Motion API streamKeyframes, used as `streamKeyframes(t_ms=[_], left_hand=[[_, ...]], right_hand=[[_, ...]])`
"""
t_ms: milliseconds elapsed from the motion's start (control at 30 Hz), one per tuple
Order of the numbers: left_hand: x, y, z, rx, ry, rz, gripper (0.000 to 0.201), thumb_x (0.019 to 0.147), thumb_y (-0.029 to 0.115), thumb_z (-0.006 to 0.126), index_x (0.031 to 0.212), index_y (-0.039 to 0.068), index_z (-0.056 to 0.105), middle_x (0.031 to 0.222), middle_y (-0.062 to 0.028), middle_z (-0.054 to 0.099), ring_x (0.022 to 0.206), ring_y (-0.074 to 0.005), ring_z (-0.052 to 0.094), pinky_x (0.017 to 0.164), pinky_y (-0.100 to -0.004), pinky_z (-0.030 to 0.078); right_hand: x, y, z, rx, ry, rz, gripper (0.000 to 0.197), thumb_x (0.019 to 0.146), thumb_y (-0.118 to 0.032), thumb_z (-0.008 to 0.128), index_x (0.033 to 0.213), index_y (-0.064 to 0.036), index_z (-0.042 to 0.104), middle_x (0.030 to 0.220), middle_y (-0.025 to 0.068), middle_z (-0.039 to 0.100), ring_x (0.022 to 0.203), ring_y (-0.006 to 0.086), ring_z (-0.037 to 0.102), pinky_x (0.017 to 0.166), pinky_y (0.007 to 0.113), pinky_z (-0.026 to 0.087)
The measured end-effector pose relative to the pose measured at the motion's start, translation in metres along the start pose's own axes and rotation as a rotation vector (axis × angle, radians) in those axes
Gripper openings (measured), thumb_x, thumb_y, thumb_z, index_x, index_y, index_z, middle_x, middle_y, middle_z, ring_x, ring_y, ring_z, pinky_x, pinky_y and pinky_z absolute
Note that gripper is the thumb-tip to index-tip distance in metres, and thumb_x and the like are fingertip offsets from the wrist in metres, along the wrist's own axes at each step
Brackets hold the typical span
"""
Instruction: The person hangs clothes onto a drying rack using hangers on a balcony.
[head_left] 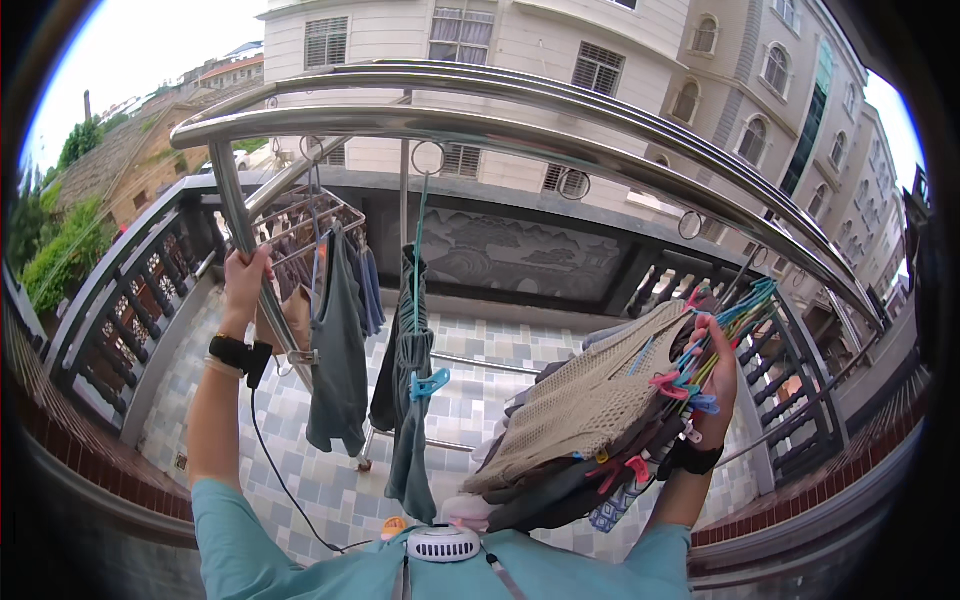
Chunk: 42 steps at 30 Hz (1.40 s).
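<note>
My left hand point(246, 285) is closed around the upright steel post point(232, 200) of a clothes drying rack. In my right hand point(716, 355) is a bunch of coloured clothes hangers point(745, 310), gripped together. Clothes hang from them in a bundle, with a beige knitted top point(590, 385) outermost and darker garments beneath. Pink and blue clothes pegs point(668, 383) cling near the hangers. Between my arms, a grey-green garment point(338, 345) and grey-green trousers point(410, 400) hang from the rack; a blue peg point(428, 384) is clipped on the trousers.
The rack's steel top rails point(520, 135) cross in front of me, with rings below. Farther back, a frame point(330, 205) carries small hanging items. A balcony wall with a carved panel point(510, 245) and a balustrade point(130, 290) encloses the tiled floor point(300, 490). A black cable point(262, 440) dangles by my left arm.
</note>
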<state>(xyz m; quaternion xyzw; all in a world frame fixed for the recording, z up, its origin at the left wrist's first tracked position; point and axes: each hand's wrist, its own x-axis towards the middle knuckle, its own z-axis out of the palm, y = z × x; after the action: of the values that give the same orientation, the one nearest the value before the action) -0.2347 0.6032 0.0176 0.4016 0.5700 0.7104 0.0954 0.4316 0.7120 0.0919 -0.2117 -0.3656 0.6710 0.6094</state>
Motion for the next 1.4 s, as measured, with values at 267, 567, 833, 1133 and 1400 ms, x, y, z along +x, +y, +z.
streamKeyframes(t_ms=[267, 567, 833, 1133, 1400], left_hand=[[-0.006, -0.016, -0.019, 0.230, 0.249, 0.151, 0.029, 0.090, 0.021, 0.056, 0.068, 0.002, 0.053, 0.052, -0.0017, 0.052, 0.044, -0.0090, 0.053, 0.042, -0.0250, 0.041], [-0.032, -0.044, -0.107, 0.353, 0.387, 0.209, 0.040, 0.093, 0.026, 0.054, 0.060, 0.004, 0.050, 0.049, -0.0009, 0.048, 0.043, -0.0100, 0.048, 0.043, -0.0260, 0.037], [-0.046, -0.067, -0.252, 0.606, 0.487, 0.165, 0.041, 0.095, 0.031, 0.053, 0.061, 0.008, 0.048, 0.050, 0.0014, 0.044, 0.042, -0.0083, 0.044, 0.042, -0.0236, 0.035], [-0.061, 0.008, -0.242, 0.466, 0.578, 0.035, 0.039, 0.095, 0.032, 0.053, 0.063, 0.009, 0.049, 0.050, 0.0008, 0.048, 0.041, -0.0090, 0.048, 0.039, -0.0246, 0.036], [-0.012, 0.009, -0.313, 0.594, 0.556, -0.010, 0.039, 0.091, 0.030, 0.052, 0.060, 0.006, 0.053, 0.049, -0.0024, 0.054, 0.043, -0.0125, 0.055, 0.044, -0.0279, 0.044]], right_hand=[[0.033, -0.118, -0.068, -0.170, 0.092, -0.418, 0.025, 0.092, -0.034, 0.058, 0.084, -0.0102, 0.056, 0.117, 0.0102, 0.058, 0.057, 0.0076, 0.049, 0.044, 0.020, 0.038], [0.014, -0.168, -0.122, -0.217, 0.260, -0.711, 0.039, 0.089, -0.038, 0.061, 0.102, -0.0017, 0.055, 0.118, 0.0155, 0.058, 0.069, 0.0105, 0.054, 0.049, 0.021, 0.039], [0.009, -0.141, -0.079, -0.140, 0.098, -0.601, 0.027, 0.090, -0.025, 0.062, 0.112, -0.0136, 0.055, 0.103, 0.0027, 0.061, 0.069, 0.0085, 0.050, 0.049, 0.020, 0.035], [-0.004, -0.149, -0.032, -0.379, 0.062, -0.541, 0.039, 0.091, -0.028, 0.060, 0.123, -0.0089, 0.050, 0.116, 0.0020, 0.057, 0.071, 0.0049, 0.045, 0.051, 0.018, 0.032], [-0.006, -0.134, -0.029, -0.299, 0.047, -0.371, 0.035, 0.094, -0.026, 0.056, 0.124, -0.0103, 0.049, 0.119, 0.0028, 0.052, 0.072, 0.0036, 0.042, 0.053, 0.018, 0.031]])
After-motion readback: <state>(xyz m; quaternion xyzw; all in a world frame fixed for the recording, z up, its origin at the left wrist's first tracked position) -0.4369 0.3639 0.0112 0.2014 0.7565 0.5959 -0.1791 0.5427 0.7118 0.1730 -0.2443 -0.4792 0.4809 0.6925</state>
